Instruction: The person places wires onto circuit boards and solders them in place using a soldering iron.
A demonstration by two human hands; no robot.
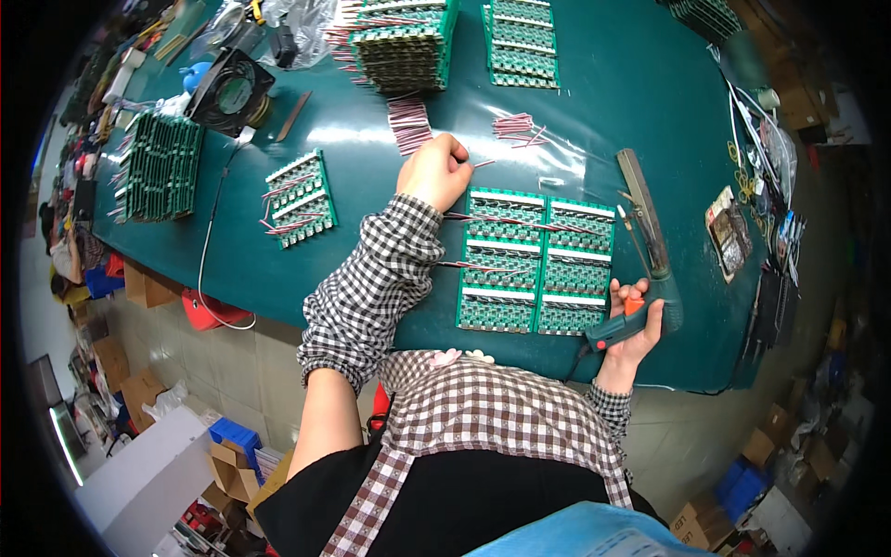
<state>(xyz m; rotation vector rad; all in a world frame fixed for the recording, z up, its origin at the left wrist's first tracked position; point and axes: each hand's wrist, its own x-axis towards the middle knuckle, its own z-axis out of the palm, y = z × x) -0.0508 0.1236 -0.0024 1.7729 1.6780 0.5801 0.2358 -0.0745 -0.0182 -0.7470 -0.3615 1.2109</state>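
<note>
Near the middle of the green counter (251,265), two circuit panels (501,252) are laid flat side by side, with thin red and dark wires (529,223) strung across them. Beyond their far left corner, the left hand (434,174) is held with its fingers curled together. By the fingertips a short reddish wire (484,164) is seen, though whether it is pinched cannot be told. Just beside that hand a sheaf of similar wires (408,125) is spread, and a looser pile (520,128) is scattered to its right.

At the panels' near right corner, a dark teal tool (613,331) with an orange trigger is held by the fingers of the right hand (636,342). A long brownish bar (640,204) is set beyond it, angled away.

Farther left, a smaller wired panel (302,200) is placed between a stack of boards (160,167) and the left sleeve (371,274). A black fan (232,91) is stood nearby, and a taller stack (399,51) is piled at the far side.
</note>
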